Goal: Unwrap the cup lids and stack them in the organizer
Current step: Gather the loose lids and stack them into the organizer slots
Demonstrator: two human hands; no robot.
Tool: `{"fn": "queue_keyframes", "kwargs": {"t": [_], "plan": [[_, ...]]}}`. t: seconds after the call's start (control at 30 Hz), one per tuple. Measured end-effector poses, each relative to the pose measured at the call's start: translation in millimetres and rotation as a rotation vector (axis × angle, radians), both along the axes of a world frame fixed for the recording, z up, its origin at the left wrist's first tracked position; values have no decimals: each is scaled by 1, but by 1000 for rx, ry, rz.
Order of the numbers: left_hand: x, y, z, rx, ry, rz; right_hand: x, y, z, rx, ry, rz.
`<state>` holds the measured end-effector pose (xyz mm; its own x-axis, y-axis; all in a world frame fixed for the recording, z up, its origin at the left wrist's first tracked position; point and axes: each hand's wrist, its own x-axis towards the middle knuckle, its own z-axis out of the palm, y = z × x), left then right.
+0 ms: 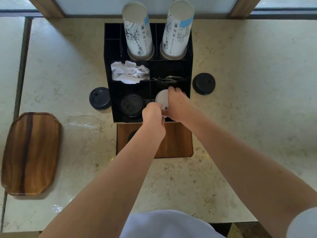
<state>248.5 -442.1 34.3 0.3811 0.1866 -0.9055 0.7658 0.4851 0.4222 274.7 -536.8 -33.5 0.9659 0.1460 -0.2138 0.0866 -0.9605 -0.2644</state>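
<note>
A black organizer [109,86] stands on the counter. Its front right compartment holds a stack of white lids [162,98]. My right hand [178,104] grips that stack from the right, fingers curled over its far edge. My left hand [153,117] pinches the stack's near edge. A stack of black lids [131,105] sits in the front left compartment. Two loose black lids lie on the counter, one left of the organizer [100,98] and one to its right [204,84]. Crumpled clear wrap [82,121] lies at the front left.
Two tall stacks of paper cups [139,31] [177,30] stand in the organizer's back compartments. White napkins [128,72] fill a middle compartment, with dark stirrers [167,79] beside them. A wooden tray [30,152] lies at the left; a wooden panel [176,140] sits in the counter.
</note>
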Motion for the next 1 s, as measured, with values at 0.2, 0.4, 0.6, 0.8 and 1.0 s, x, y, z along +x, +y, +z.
{"fn": "queue_keyframes", "kwargs": {"t": [0.2,0.4,0.6,0.8,1.0], "plan": [[-8,2,-9,-151,-93,47,1,-3,-7,97,141,-80],[-9,4,-12,-122,-98,23,-7,-5,-15,261,154,-208],[-2,3,-12,-99,-47,-19,-2,-9,-38,101,106,-89],[0,1,-12,-76,-50,-36,3,-6,-53,-33,104,-45],[-4,1,-7,-32,-77,-108,-3,-1,-42,-62,52,-71]]}}
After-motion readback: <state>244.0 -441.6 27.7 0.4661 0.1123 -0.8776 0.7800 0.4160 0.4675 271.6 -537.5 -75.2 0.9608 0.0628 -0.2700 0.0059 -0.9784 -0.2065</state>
